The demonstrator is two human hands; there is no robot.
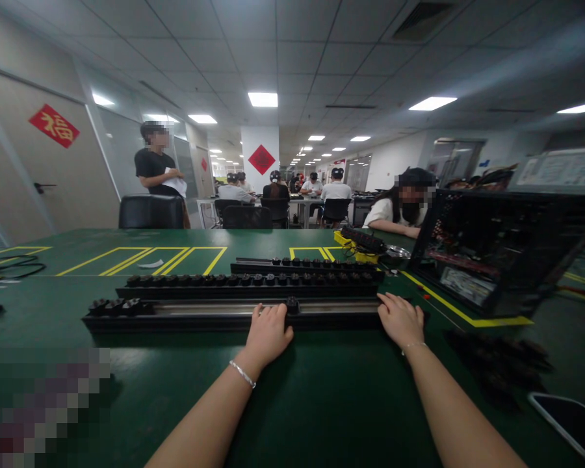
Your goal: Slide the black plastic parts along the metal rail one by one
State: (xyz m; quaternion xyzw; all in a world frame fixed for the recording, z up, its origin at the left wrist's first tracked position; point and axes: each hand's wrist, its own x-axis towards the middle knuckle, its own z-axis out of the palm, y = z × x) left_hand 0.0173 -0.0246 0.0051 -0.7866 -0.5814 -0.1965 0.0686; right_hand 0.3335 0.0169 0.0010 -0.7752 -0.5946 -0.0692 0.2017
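A long black rail (190,323) with a metal channel lies crosswise on the green table in front of me. My left hand (268,333) grips its front edge near the middle, fingers curled over the top. Just right of those fingers, a small black block (292,304) sits in the channel. My right hand (402,318) is wrapped over the rail's right end, which it partly hides. Several similar black blocks (114,307) sit together at the left end. Behind it lies a second rail (127,292) lined with round-topped black pieces, and beyond that a third rail (241,266).
An open black computer case (497,260) stands at the right, beside a dark heap of small parts (502,361) and a phone-like slab (568,426). A power strip (363,240) and metal bowl (398,251) lie behind. Someone sits across the table (73,364); black cables (14,265) lie left.
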